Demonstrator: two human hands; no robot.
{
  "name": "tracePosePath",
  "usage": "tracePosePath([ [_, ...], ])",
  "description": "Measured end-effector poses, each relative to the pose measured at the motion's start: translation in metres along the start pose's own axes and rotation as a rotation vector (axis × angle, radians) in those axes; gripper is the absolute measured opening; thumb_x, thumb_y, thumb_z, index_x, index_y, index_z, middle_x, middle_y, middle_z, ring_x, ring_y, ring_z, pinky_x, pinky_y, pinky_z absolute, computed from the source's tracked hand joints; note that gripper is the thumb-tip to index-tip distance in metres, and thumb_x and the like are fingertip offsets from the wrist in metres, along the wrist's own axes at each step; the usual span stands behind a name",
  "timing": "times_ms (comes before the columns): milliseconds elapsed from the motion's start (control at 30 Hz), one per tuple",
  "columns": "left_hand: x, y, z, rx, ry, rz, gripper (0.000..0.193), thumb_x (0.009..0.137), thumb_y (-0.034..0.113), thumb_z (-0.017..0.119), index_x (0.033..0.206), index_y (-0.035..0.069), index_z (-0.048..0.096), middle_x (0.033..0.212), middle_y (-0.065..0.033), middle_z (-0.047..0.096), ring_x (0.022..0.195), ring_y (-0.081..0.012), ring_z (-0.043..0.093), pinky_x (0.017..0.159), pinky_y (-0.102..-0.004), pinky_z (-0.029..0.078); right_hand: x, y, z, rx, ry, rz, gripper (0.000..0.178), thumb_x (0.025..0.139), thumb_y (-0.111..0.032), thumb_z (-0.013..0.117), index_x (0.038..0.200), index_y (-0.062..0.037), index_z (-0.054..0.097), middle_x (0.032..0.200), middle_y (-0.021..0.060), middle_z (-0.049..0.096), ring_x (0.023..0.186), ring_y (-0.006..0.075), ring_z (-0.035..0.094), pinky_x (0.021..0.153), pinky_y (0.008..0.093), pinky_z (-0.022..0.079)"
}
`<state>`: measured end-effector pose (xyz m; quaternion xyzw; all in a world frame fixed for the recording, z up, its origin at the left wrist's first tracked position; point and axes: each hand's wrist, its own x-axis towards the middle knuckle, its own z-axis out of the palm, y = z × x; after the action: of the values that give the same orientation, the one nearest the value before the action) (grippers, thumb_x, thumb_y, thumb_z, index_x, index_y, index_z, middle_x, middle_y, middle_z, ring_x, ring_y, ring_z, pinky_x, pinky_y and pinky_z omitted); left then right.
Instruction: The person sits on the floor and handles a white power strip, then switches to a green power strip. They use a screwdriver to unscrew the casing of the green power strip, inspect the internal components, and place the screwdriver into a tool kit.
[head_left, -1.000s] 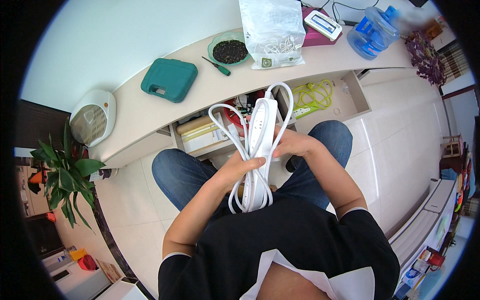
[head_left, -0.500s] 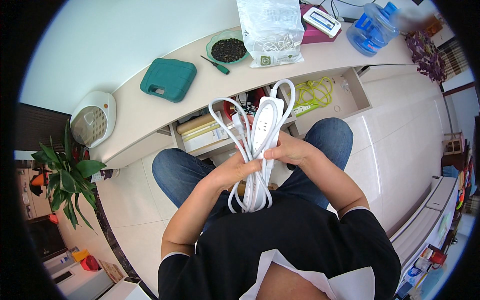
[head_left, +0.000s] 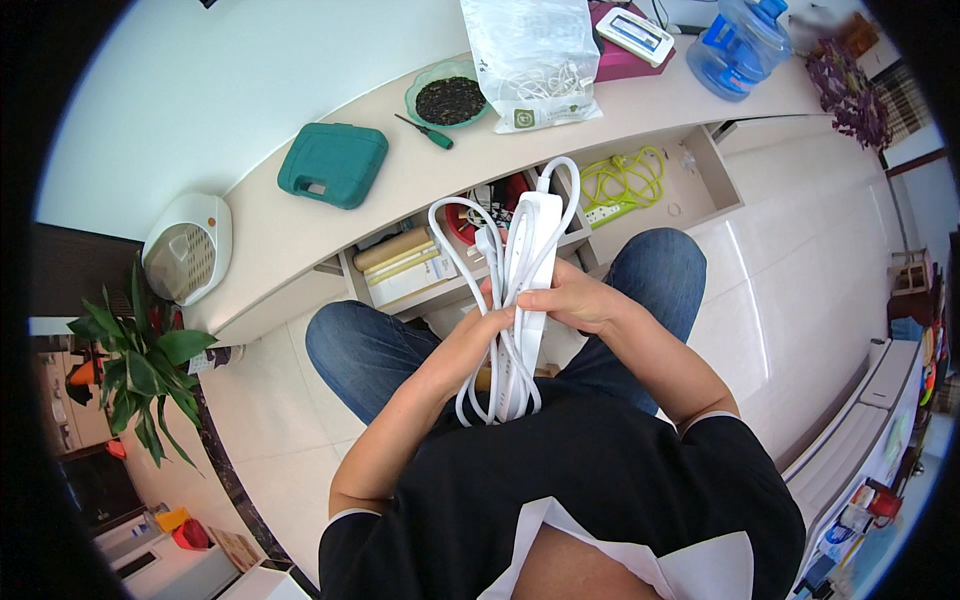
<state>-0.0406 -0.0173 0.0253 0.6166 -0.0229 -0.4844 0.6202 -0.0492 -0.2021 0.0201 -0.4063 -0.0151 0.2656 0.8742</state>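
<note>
A white power strip point(head_left: 541, 235) with its white cable looped along it is held in front of my chest, long side pointing away from me. My left hand point(head_left: 478, 328) is closed around the cable loops on the left side. On the right, my right hand point(head_left: 575, 298) grips the strip, its thumb lying across the front. The cable's plug point(head_left: 488, 242) hangs near the left loop. Beyond the strip, an open drawer point(head_left: 722, 178) holds a yellow-green cable point(head_left: 622, 180) with a green power strip point(head_left: 606, 213). Another open drawer holds a rolled brown item point(head_left: 392, 250) and a red container point(head_left: 459, 222).
On the long counter point(head_left: 420, 175) stand a green case point(head_left: 333, 165), a screwdriver point(head_left: 428, 133), a bowl of dark seeds point(head_left: 449, 101), a plastic bag of white cables point(head_left: 535, 80) and a blue water jug point(head_left: 735, 55). A leafy plant point(head_left: 140, 370) is at the left.
The power strip has turned on its long axis, so its socket face has swung away from view. Both hands keep hold, and the view has shifted slightly.
</note>
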Motion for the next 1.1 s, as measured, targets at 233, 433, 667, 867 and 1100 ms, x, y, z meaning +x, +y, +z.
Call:
tracePosePath([
  [233, -0.001, -0.007, -0.002, -0.204, -0.038, 0.098, 0.051, 0.087, 0.03, 0.044, 0.125, -0.003, 0.039, 0.099, -0.0159, 0.061, 0.087, -0.0212, 0.063, 0.077, -0.0289, 0.049, -0.001, 0.01, 0.001, -0.002, 0.074, -0.053, 0.049, 0.081, -0.013, 0.064, 0.124, 0.0, 0.045, 0.113, 0.0114, 0.058, 0.103, 0.0203, 0.056, 0.09, 0.0348, 0.045],
  [433, -0.003, 0.01, 0.011, 0.13, -0.05, 0.149, 0.052, 0.085, 0.026, 0.058, 0.125, -0.001, 0.038, 0.096, -0.0089, 0.056, 0.084, -0.0152, 0.058, 0.076, -0.0287, 0.047, -0.002, 0.023, 0.0, -0.132, 0.174, -0.061, 0.057, 0.079, -0.02, 0.068, 0.126, -0.0012, 0.041, 0.111, 0.0105, 0.058, 0.102, 0.019, 0.055, 0.089, 0.0335, 0.045],
  [667, 0.0, 0.009, 0.011, 0.186, -0.058, 0.198, 0.042, 0.088, 0.026, 0.056, 0.118, -0.003, 0.046, 0.098, -0.0054, 0.054, 0.09, -0.0099, 0.049, 0.077, -0.0257, 0.043, -0.003, 0.028, -0.003, -0.17, 0.241, -0.043, 0.049, 0.081, -0.013, 0.064, 0.123, 0.0003, 0.043, 0.108, 0.0097, 0.057, 0.1, 0.018, 0.055, 0.089, 0.0336, 0.044],
  [867, 0.007, 0.001, 0.002, 0.114, -0.097, 0.11, 0.037, 0.088, 0.025, 0.056, 0.112, -0.002, 0.05, 0.092, -0.005, 0.057, 0.083, -0.0103, 0.052, 0.074, -0.0253, 0.045, 0.001, 0.025, -0.011, 0.02, 0.151, 0.026, 0.064, 0.079, -0.022, 0.067, 0.13, -0.0003, 0.035, 0.121, 0.0171, 0.05, 0.112, 0.0245, 0.051, 0.097, 0.0368, 0.041],
  [1100, 0.009, 0.009, 0.006, 0.116, -0.118, 0.095, 0.032, 0.086, 0.026, 0.057, 0.105, 0.0, 0.054, 0.087, -0.005, 0.06, 0.079, -0.0115, 0.057, 0.071, -0.0253, 0.046, 0.006, 0.027, -0.016, 0.252, 0.058, -0.022, 0.071, 0.073, -0.021, 0.071, 0.131, -0.0013, 0.036, 0.121, 0.018, 0.05, 0.114, 0.0278, 0.05, 0.099, 0.0418, 0.039],
])
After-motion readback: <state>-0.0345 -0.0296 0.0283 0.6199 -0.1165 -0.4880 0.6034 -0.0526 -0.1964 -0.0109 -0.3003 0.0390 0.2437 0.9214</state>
